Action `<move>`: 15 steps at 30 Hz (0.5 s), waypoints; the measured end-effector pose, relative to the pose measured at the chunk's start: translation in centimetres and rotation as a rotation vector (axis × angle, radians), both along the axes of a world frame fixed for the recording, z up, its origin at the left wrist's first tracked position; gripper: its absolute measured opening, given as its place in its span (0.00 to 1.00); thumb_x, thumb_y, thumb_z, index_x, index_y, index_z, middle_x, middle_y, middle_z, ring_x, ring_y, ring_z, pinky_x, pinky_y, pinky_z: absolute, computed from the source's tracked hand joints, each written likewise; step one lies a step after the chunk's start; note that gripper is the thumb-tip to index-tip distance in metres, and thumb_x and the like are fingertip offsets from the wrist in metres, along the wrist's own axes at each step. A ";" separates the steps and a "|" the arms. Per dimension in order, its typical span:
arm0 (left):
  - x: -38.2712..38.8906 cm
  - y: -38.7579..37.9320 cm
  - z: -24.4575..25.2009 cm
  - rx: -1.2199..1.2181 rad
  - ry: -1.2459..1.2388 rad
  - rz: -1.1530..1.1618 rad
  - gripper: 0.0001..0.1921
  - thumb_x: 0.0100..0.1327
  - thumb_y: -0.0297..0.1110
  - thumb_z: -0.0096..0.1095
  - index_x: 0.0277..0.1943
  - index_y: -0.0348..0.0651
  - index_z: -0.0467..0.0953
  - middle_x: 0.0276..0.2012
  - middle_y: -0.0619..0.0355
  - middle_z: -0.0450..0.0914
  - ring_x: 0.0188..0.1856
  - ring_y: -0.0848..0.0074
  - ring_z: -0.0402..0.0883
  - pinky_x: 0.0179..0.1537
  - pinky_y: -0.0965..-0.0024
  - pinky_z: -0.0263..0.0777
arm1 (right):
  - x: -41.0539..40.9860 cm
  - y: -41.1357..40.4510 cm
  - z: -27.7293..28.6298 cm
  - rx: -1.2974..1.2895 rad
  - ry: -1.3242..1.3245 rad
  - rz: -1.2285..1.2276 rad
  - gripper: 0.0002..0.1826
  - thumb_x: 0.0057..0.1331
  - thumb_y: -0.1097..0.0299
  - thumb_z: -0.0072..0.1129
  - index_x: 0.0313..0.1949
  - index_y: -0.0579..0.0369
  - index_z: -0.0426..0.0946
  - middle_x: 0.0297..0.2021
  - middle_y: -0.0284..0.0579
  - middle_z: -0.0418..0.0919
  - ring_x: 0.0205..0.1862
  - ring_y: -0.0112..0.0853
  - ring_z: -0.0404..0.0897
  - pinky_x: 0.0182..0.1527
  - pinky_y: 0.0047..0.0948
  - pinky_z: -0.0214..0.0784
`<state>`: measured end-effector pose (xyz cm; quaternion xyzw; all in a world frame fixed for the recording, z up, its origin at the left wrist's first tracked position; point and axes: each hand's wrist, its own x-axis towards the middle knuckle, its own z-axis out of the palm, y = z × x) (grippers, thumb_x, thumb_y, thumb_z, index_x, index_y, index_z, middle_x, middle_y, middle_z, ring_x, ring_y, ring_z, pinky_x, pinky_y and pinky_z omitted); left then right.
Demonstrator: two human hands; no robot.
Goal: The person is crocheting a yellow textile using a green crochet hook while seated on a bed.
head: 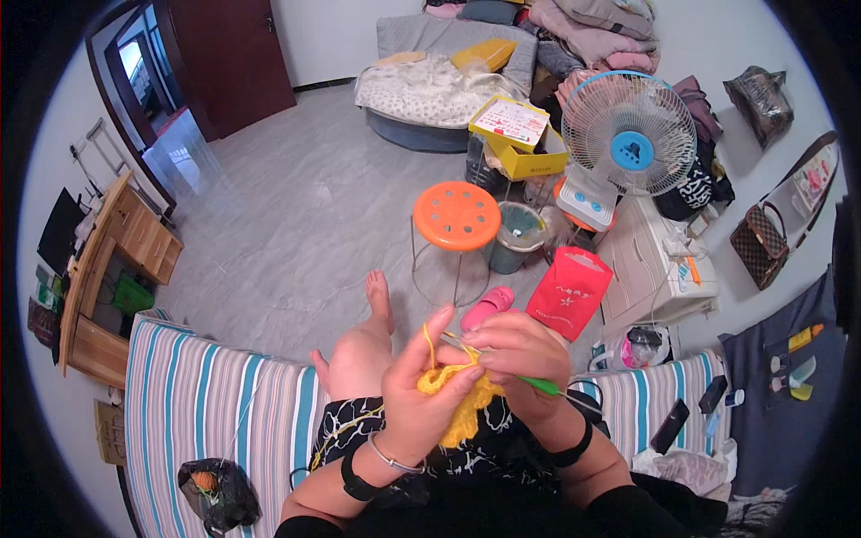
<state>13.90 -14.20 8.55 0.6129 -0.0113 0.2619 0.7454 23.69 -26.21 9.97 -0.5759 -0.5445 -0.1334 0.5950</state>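
Between my two hands, above my lap, is a piece of yellow crochet work (464,420). My left hand (424,390) pinches its upper edge, and a strand of yellow yarn (428,339) loops over the raised index finger. In my right hand (528,356) is a crochet hook with a green handle (541,385); its metal shaft points left into the top of the work. My right fingertips touch the yellow edge, close to my left thumb. More yellow yarn (346,434) trails across my patterned black clothing to the left. The hook's tip is too small to make out clearly.
A black plastic bag (218,497) with an orange ball lies on the striped bed (202,383) at left. To the right are a dark phone (670,426) and a crumpled bag (693,464). Ahead stand an orange stool (457,214), a bin (514,252), a red bag (572,296) and a fan (629,134).
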 end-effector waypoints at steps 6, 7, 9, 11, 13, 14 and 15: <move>0.5 -1.0 -1.2 -0.215 0.000 -0.019 0.33 0.60 0.15 0.58 0.68 0.35 0.56 0.40 0.56 0.80 0.44 0.79 0.78 0.47 0.77 0.71 | -0.1 0.9 -1.4 -0.056 -0.155 -0.189 0.13 0.57 0.72 0.62 0.43 0.54 0.75 0.44 0.49 0.80 0.42 0.47 0.80 0.44 0.39 0.73; 0.6 -1.1 -1.3 -0.215 -0.002 -0.021 0.33 0.60 0.15 0.58 0.68 0.35 0.56 0.40 0.56 0.80 0.44 0.79 0.78 0.47 0.77 0.71 | 0.0 1.2 -2.3 0.051 -0.120 -0.181 0.12 0.60 0.72 0.60 0.44 0.54 0.74 0.44 0.51 0.80 0.42 0.46 0.80 0.45 0.39 0.73; 0.7 -1.2 -1.3 -0.452 0.006 -0.126 0.34 0.61 0.15 0.57 0.69 0.37 0.54 0.42 0.55 0.80 0.45 0.76 0.78 0.49 0.74 0.71 | -0.4 1.6 -3.8 0.157 -0.085 -0.177 0.11 0.63 0.72 0.58 0.44 0.55 0.73 0.44 0.54 0.79 0.41 0.46 0.80 0.45 0.40 0.73; 0.8 -1.4 -1.2 -0.504 -0.014 -0.140 0.31 0.61 0.15 0.57 0.67 0.36 0.58 0.43 0.54 0.80 0.46 0.75 0.78 0.50 0.73 0.71 | -1.1 2.3 -5.0 0.417 0.313 -0.034 0.07 0.68 0.70 0.53 0.44 0.56 0.72 0.45 0.59 0.78 0.42 0.43 0.80 0.45 0.39 0.73; 0.9 -1.2 -1.4 -0.557 -0.033 -0.149 0.29 0.61 0.15 0.57 0.65 0.36 0.62 0.44 0.54 0.80 0.47 0.74 0.78 0.52 0.71 0.70 | -1.5 2.4 -4.7 0.475 0.412 0.013 0.07 0.70 0.70 0.51 0.45 0.56 0.71 0.45 0.59 0.78 0.43 0.41 0.80 0.46 0.38 0.74; 1.0 -0.5 -1.7 -0.560 0.018 -0.200 0.24 0.60 0.16 0.58 0.60 0.35 0.66 0.45 0.53 0.80 0.48 0.73 0.77 0.54 0.70 0.69 | -1.6 2.4 -4.4 0.533 0.510 0.061 0.07 0.71 0.70 0.49 0.45 0.57 0.71 0.45 0.60 0.78 0.43 0.39 0.80 0.46 0.37 0.74; 1.1 0.3 -1.9 -0.565 0.068 -0.248 0.19 0.60 0.17 0.58 0.55 0.34 0.71 0.46 0.53 0.80 0.49 0.72 0.77 0.56 0.68 0.68 | -1.6 2.2 -4.2 0.530 0.511 0.062 0.07 0.71 0.70 0.49 0.45 0.57 0.71 0.45 0.60 0.78 0.43 0.39 0.80 0.46 0.37 0.74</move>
